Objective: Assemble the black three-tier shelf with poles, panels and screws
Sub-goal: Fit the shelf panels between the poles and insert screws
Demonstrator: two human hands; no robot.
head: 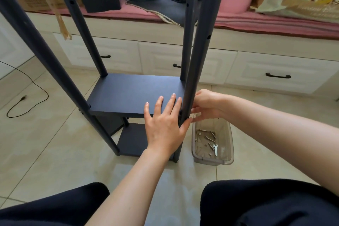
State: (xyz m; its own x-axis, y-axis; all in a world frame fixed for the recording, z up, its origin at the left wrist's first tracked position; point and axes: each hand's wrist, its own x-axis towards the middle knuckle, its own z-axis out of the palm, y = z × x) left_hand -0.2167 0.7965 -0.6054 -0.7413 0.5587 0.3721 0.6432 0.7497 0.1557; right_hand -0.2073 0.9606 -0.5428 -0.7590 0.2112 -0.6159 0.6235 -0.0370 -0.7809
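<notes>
The main risk is at the near right corner. The middle panel (134, 93) is probably not yet fastened there, so if the flat left hand (164, 126) eases off, that corner could sag and the holes in panel and near right pole (199, 57) would drift out of line. A screw started crooked would then bind or slip from the fingers and drop to the floor (55, 143). The pole itself leans a little, and a push from either side could twist the whole shelf, which stands on smooth tile.

The left hand lies spread and relaxed on top of the middle panel at its near right edge, with the thumb touching the pole just below the panel. The right hand (208, 104) is on the far side of the same pole, fingers bent towards the joint; whether it pinches a screw I cannot tell, since the pole hides the fingertips.

The lower panel (133, 138) sits beneath, near the floor. The clear tub (212, 158) with spare screws (207, 136) and a small wrench (216, 149) stands on the floor just beside the pole, under the right wrist.
</notes>
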